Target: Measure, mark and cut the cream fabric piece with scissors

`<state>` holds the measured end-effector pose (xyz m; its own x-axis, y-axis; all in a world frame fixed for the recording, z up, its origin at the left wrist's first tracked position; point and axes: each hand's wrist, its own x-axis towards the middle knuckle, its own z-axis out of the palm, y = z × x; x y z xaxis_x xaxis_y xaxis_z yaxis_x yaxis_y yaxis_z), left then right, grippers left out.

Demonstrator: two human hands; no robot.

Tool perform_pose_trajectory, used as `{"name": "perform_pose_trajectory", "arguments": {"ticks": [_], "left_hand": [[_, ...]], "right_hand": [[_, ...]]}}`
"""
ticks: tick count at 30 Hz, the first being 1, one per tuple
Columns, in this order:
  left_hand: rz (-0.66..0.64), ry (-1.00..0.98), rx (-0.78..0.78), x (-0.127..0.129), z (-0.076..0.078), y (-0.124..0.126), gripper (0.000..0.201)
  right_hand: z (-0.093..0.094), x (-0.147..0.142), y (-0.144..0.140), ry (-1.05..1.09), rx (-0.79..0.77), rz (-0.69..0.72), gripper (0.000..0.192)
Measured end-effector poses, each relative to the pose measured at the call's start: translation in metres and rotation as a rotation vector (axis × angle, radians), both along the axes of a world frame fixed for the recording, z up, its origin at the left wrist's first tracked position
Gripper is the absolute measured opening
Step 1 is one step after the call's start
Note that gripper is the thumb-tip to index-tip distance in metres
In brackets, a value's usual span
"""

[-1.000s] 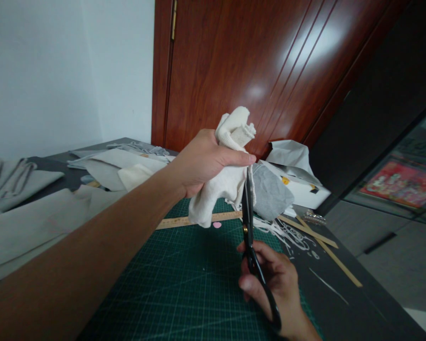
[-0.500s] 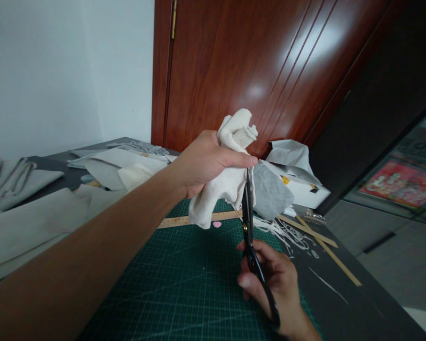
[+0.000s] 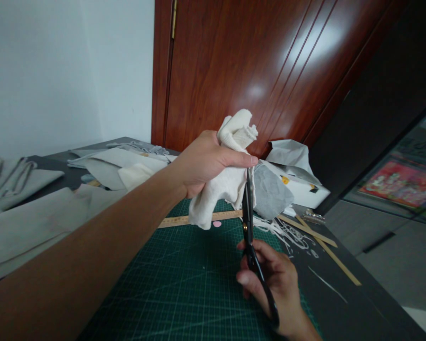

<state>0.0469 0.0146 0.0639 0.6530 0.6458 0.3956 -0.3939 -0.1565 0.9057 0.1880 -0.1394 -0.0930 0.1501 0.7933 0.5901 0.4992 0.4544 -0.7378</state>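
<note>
i read this as the trimming step: my left hand (image 3: 206, 163) is lifted above the green gridded cutting mat (image 3: 184, 284), fingers curled tight and thumb pressed across a bunched piece of cream-white knitted cloth (image 3: 227, 182), so the cloth hangs in the air over the far part of the mat, touching nothing below it. my right hand (image 3: 275, 284) sits lower and nearer, fingers wrapped through the handles of the black-handled scissors (image 3: 250, 237), whose blades point straight up along the right-hand hanging edge of the cloth, tips just under my left thumb. the blades look close together, though i cannot tell whether any fabric lies between them. in my judgement the next move calls for a steady grip on the bundle and the blades kept clear of the thumb, which is very near the tips. counting: one pair of scissors, one cloth in hand, one mat, two flat wooden rulers (image 3: 199, 219), one lying across the mat's far edge and one slanting off to the right (image 3: 326, 255), a small pink disc (image 3: 217, 224) beside the first, a scatter of white trimmed threads (image 3: 291, 234) too tangled to count, several grey fabric sheets (image 3: 31, 227) to the left, and one grey cut piece (image 3: 270, 194) behind the scissors.
</note>
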Motion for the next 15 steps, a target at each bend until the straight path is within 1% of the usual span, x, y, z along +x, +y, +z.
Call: {"name": "perform_pose_trajectory", "arguments": {"ticks": [8, 15], "left_hand": [[0.0, -0.015, -0.007, -0.0002, 0.001, -0.0002, 0.029], [-0.004, -0.013, -0.009, -0.0005, 0.0015, 0.0005, 0.027]], "right_hand": [[0.001, -0.0023, -0.0004, 0.031, -0.006, 0.002, 0.029], [0.0012, -0.0034, 0.0002, 0.037, -0.018, 0.0, 0.029]]}}
